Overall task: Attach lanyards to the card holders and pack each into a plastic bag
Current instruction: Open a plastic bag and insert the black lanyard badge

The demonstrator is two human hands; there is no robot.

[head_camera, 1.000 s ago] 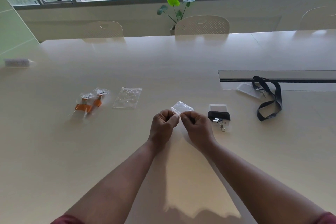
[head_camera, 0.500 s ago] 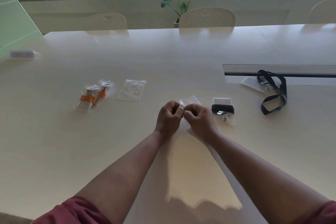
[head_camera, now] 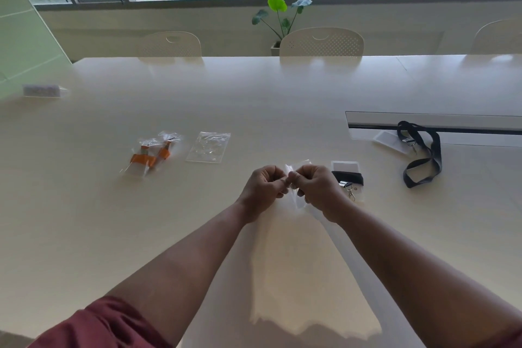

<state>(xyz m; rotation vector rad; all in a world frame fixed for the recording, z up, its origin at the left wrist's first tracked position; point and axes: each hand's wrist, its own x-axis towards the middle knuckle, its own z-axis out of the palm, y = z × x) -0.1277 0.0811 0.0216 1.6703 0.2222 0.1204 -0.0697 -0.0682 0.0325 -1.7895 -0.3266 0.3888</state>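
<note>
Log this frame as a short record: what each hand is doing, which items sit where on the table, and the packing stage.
left hand: pinches the clear plastic bag
right hand: pinches the same bag
right of hands: folded black lanyard on a card holder
far right: looped black lanyard clipped to a card holder
left: two bagged orange lanyards, empty plastic bag
stage: bag held at its mouth, nothing visibly inside it

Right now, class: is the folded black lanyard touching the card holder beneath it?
Touching. The head view shows the folded black lanyard lying across the card holder.
</note>
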